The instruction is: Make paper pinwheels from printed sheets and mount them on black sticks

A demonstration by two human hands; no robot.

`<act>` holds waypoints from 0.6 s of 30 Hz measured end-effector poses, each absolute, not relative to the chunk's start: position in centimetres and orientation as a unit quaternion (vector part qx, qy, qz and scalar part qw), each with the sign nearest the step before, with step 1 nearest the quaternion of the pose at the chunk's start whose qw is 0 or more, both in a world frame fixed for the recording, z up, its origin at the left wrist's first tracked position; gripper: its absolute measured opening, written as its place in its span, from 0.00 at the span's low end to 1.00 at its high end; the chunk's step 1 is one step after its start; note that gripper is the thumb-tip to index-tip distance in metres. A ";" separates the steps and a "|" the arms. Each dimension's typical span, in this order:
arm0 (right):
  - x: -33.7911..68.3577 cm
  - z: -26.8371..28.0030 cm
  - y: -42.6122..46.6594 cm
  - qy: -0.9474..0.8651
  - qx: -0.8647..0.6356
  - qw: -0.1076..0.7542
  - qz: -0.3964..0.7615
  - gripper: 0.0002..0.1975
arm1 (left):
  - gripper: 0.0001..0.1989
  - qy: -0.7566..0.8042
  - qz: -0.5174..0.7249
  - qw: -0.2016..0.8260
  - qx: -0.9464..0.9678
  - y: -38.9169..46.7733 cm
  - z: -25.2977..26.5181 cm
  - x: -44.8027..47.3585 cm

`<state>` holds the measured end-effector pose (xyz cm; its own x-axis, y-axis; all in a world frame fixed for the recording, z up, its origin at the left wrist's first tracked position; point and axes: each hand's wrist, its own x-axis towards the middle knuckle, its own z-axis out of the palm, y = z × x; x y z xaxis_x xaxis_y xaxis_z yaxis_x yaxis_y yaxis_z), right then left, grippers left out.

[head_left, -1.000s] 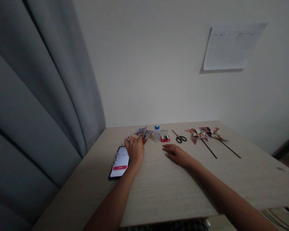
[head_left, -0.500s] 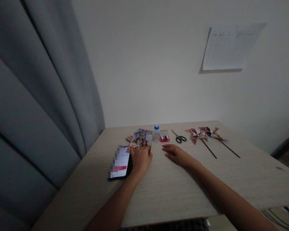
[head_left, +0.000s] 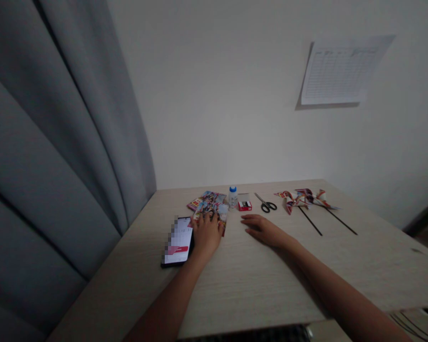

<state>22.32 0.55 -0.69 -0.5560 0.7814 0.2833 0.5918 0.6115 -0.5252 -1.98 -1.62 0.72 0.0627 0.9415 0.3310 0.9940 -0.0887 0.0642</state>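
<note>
My left hand (head_left: 207,236) lies with fingers stretched over a colourful printed sheet (head_left: 220,210), pressing it to the tabletop. Under and behind that sheet, more printed paper (head_left: 214,195) shows. A phone (head_left: 180,241) with a lit screen lies just left of the hand, its right edge partly covered. My right hand (head_left: 266,231) rests on the table, holding nothing, its fingers loosely extended to the left. Beyond it are a small red box (head_left: 245,205), scissors (head_left: 267,206) with dark handles, and a clear blue-capped bottle (head_left: 233,199).
Two paper pinwheels, one nearer (head_left: 293,201) and one behind (head_left: 312,197), lie on the pale wooden table (head_left: 257,285) at the right, on dark sticks. A grey curtain (head_left: 67,142) borders the left. A printed form (head_left: 342,73) hangs on the wall.
The top printed sheet has slid toward me, uncovering more of the paper behind it. My left hand now reaches flatter and farther over it. My right hand has stayed put.
</note>
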 end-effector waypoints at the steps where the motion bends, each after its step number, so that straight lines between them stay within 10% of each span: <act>1: 22.3 -0.7 0.5 -0.861 -0.399 0.251 0.190 0.22 | 0.21 -0.670 -0.141 0.087 -0.724 -1.9 0.9 -1.9; 18: 23.5 0.8 0.4 -0.815 -0.434 0.321 0.213 0.09 | 0.16 -0.585 -0.129 0.010 -0.801 -3.8 1.7 -0.5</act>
<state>23.51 0.37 0.85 -0.4181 0.8436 0.3370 0.5698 0.5325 -0.6259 -0.54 -3.77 1.72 0.2829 0.9341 0.2176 0.9393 -0.3158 0.1344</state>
